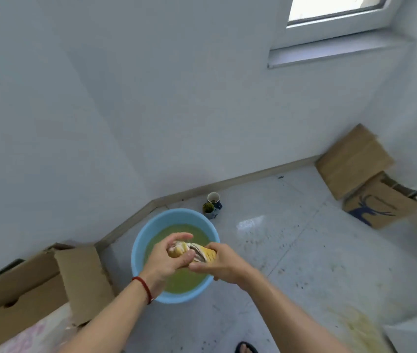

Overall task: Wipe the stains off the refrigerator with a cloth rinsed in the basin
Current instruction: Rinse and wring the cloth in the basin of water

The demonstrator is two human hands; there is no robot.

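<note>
A light blue basin (151,225) stands on the floor near the wall corner, holding yellow-green murky water. Above it I hold a twisted yellow and white cloth (197,252) between both hands. My left hand (169,258), with a red string on the wrist, grips the cloth's left end. My right hand (221,263) grips its right end. At the lower right, a white surface (416,329) with yellow-green smears (355,324) enters the frame; I cannot tell whether it is the refrigerator.
A white mug (213,198) and a small dark-green-stained cup (208,208) stand by the skirting behind the basin. Cardboard boxes lie at the left (37,276) and far right (355,161). The tiled floor (304,250) is speckled with spots. A sandalled foot (245,347) shows at the bottom.
</note>
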